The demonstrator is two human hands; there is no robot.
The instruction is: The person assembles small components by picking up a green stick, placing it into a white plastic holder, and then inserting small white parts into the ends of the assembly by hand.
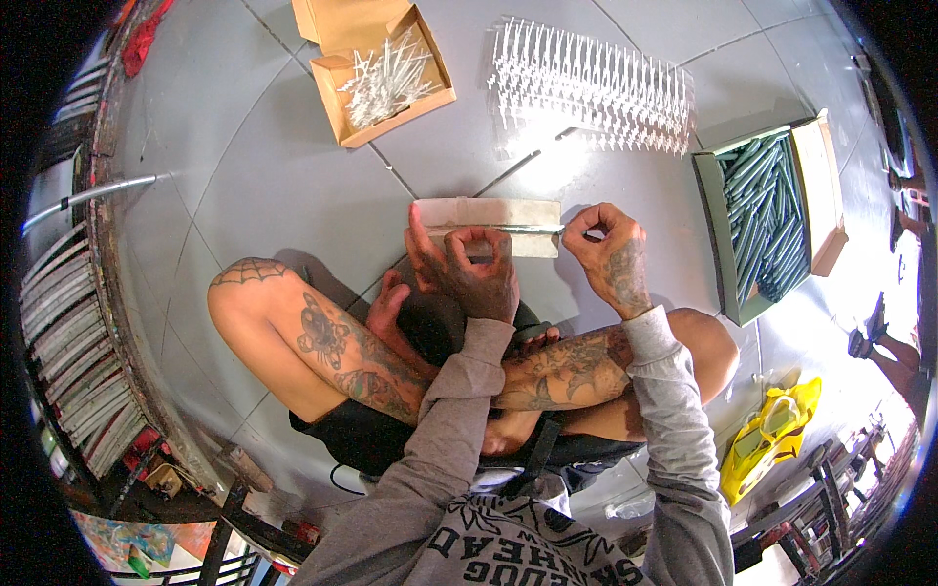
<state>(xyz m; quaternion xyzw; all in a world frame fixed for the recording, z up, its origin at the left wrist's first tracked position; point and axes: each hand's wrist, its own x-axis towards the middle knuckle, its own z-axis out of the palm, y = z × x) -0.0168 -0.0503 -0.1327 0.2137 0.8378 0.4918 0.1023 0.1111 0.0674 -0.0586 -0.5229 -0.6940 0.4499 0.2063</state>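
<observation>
Fingers of both hands — left hand (pixel 476 273), right hand (pixel 611 256) — pinch a thin rod (pixel 528 229) across the beige paper strip (pixel 486 214) on the floor at twelve o'clock; wrapping looks underway — roll evenly next.

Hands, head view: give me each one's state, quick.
Left hand: fingers pinched, pressing on the beige strip.
Right hand: pinched shut on the thin green stick lying on that strip.

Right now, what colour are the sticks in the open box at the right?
The sticks are dark green, lying packed in the box; the head view shows this.
</observation>
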